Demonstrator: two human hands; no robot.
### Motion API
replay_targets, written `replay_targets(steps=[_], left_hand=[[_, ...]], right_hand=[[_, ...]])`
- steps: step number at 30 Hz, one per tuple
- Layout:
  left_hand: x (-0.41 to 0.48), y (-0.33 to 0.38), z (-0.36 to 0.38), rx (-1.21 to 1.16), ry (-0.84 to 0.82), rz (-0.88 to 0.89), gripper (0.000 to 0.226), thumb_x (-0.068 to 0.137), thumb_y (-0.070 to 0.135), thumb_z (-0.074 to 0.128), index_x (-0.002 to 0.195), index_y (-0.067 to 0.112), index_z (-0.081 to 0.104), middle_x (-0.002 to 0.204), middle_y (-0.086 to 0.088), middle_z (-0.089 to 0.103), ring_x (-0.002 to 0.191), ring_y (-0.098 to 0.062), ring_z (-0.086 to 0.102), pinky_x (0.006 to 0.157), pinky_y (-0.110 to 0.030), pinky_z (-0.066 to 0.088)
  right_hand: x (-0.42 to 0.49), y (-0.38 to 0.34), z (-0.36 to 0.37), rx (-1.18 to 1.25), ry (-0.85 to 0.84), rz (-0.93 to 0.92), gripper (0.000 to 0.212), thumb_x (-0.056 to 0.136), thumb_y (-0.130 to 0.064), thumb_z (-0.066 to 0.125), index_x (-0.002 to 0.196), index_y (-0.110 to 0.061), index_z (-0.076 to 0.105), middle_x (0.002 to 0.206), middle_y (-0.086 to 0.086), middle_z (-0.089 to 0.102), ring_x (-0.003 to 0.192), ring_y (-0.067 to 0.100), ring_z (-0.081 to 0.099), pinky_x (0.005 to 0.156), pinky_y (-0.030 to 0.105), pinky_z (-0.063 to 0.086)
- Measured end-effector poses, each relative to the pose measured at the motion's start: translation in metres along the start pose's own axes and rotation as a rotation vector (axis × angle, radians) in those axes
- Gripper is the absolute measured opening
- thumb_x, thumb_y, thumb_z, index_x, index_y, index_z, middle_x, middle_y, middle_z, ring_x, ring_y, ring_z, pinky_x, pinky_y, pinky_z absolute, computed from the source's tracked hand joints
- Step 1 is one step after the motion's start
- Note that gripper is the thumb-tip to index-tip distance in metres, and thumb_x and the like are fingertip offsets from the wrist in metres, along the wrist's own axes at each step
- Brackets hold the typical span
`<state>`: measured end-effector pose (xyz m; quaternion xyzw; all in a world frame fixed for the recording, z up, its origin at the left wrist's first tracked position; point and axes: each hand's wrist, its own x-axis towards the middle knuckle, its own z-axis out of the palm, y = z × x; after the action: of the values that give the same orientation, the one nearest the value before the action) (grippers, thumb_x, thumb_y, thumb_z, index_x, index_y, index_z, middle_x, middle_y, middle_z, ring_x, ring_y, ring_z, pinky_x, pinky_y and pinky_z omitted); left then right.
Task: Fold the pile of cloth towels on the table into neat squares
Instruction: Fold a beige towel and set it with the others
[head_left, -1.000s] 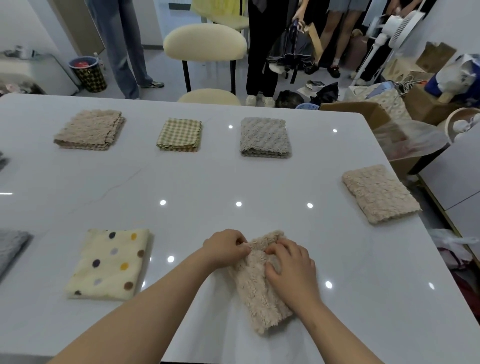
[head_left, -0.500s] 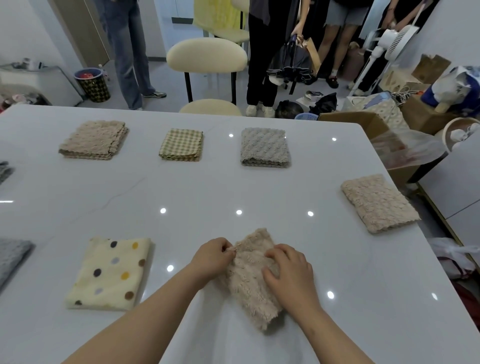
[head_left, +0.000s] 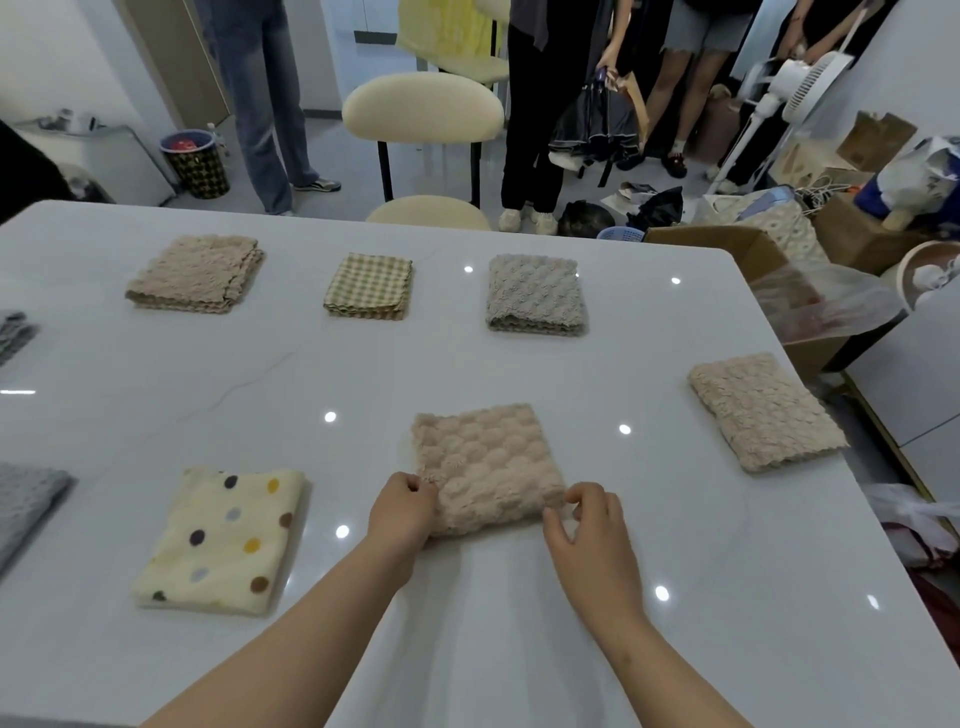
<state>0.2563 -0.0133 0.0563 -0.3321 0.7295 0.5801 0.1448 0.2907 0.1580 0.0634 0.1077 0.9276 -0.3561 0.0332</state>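
A fluffy beige towel (head_left: 485, 462) lies as a folded square on the white table (head_left: 519, 623), right in front of me. My left hand (head_left: 400, 512) is closed on its near left corner. My right hand (head_left: 589, 530) pinches the near right corner between thumb and fingers. Other folded towels lie around it: a cream polka-dot one (head_left: 223, 535) to the left, a beige one (head_left: 763, 410) to the right. Along the far side sit a tan one (head_left: 195, 273), a green checked one (head_left: 369, 286) and a grey one (head_left: 535, 293).
Grey towels (head_left: 26, 499) reach in from the left table edge. A cream chair (head_left: 423, 111) stands at the far side, with several people standing behind it. Cardboard boxes (head_left: 748, 249), bags and a white fan (head_left: 810, 78) crowd the floor to the right.
The beige towel was a narrow slanted bundle under both hands. It now lies spread as a square farther from me, and my hands have moved apart to its near corners.
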Motion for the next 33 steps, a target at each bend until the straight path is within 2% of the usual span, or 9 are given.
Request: replay_targets(steps=[5, 8, 10, 12, 14, 20, 24, 31, 33], left_hand=[[-0.016, 0.006, -0.014, 0.107, -0.210, -0.065, 0.023, 0.089, 0.028, 0.058, 0.076, 0.009, 0.056, 0.072, -0.006, 0.062, 0.061, -0.019, 0.061, 0.051, -0.024, 0.052], [-0.009, 0.007, -0.022, 0.308, 0.095, 0.122, 0.029, 0.088, 0.039, 0.053, 0.078, 0.012, 0.050, 0.079, -0.004, 0.056, 0.065, -0.018, 0.053, 0.061, -0.030, 0.045], [0.002, 0.011, -0.024, 0.372, 0.225, 0.301, 0.026, 0.090, 0.036, 0.051, 0.102, 0.012, 0.051, 0.106, -0.007, 0.053, 0.087, -0.021, 0.055, 0.076, -0.032, 0.044], [0.014, 0.016, -0.022, 0.405, 0.117, 0.405, 0.040, 0.093, 0.029, 0.048, 0.129, 0.013, 0.044, 0.131, -0.009, 0.044, 0.115, -0.025, 0.050, 0.098, -0.035, 0.040], [0.020, 0.021, -0.015, 0.411, -0.028, 0.418, 0.043, 0.095, 0.023, 0.044, 0.137, 0.015, 0.039, 0.135, -0.007, 0.045, 0.120, -0.024, 0.048, 0.104, -0.035, 0.037], [0.014, 0.008, -0.010, 0.510, 0.032, 0.437, 0.017, 0.092, 0.020, 0.048, 0.103, 0.014, 0.059, 0.090, 0.005, 0.057, 0.082, -0.010, 0.051, 0.063, -0.017, 0.037], [-0.003, -0.013, -0.014, 0.496, 0.062, 0.445, 0.007, 0.088, 0.027, 0.056, 0.083, 0.023, 0.058, 0.078, 0.007, 0.060, 0.074, -0.009, 0.055, 0.059, -0.015, 0.039], [-0.012, -0.022, -0.027, 0.515, -0.019, 0.388, 0.005, 0.083, 0.028, 0.063, 0.080, 0.024, 0.064, 0.080, 0.008, 0.066, 0.077, -0.005, 0.059, 0.063, -0.015, 0.043], [-0.013, -0.022, -0.029, 0.532, -0.045, 0.369, 0.006, 0.082, 0.028, 0.065, 0.080, 0.023, 0.065, 0.080, 0.008, 0.067, 0.076, -0.005, 0.059, 0.062, -0.015, 0.043]], right_hand=[[-0.001, -0.004, 0.003, 0.128, -0.139, 0.116, 0.022, 0.094, -0.041, 0.044, 0.104, -0.022, 0.038, 0.083, -0.007, 0.056, 0.086, 0.019, 0.061, 0.077, 0.038, 0.051], [-0.002, -0.006, 0.003, 0.159, -0.131, 0.116, 0.019, 0.094, -0.040, 0.043, 0.099, -0.023, 0.037, 0.083, -0.008, 0.055, 0.087, 0.020, 0.060, 0.076, 0.036, 0.050], [-0.004, -0.008, 0.004, 0.148, -0.141, 0.112, 0.020, 0.093, -0.041, 0.044, 0.096, -0.021, 0.040, 0.080, -0.010, 0.055, 0.085, 0.020, 0.059, 0.073, 0.033, 0.046], [-0.004, -0.009, 0.006, 0.131, -0.156, 0.123, 0.024, 0.093, -0.043, 0.045, 0.090, -0.019, 0.043, 0.077, -0.010, 0.054, 0.082, 0.018, 0.058, 0.071, 0.032, 0.045], [-0.004, -0.010, 0.006, 0.132, -0.187, 0.154, 0.029, 0.091, -0.046, 0.045, 0.086, -0.018, 0.045, 0.075, -0.009, 0.055, 0.080, 0.017, 0.057, 0.072, 0.033, 0.046], [0.002, -0.011, 0.001, 0.308, -0.251, 0.234, 0.036, 0.090, -0.041, 0.052, 0.115, -0.019, 0.038, 0.091, -0.015, 0.053, 0.091, 0.011, 0.055, 0.079, 0.028, 0.045], [-0.001, -0.007, 0.002, 0.322, -0.239, 0.253, 0.047, 0.089, -0.039, 0.054, 0.128, -0.020, 0.034, 0.102, -0.010, 0.053, 0.096, 0.012, 0.056, 0.081, 0.028, 0.047], [-0.004, 0.000, -0.005, 0.267, -0.240, 0.215, 0.011, 0.090, -0.032, 0.055, 0.093, -0.022, 0.052, 0.073, -0.011, 0.051, 0.065, 0.002, 0.048, 0.055, 0.018, 0.036], [-0.006, 0.001, -0.008, 0.267, -0.241, 0.210, 0.012, 0.090, -0.031, 0.056, 0.081, -0.024, 0.051, 0.069, -0.008, 0.050, 0.060, 0.005, 0.046, 0.054, 0.019, 0.035]])
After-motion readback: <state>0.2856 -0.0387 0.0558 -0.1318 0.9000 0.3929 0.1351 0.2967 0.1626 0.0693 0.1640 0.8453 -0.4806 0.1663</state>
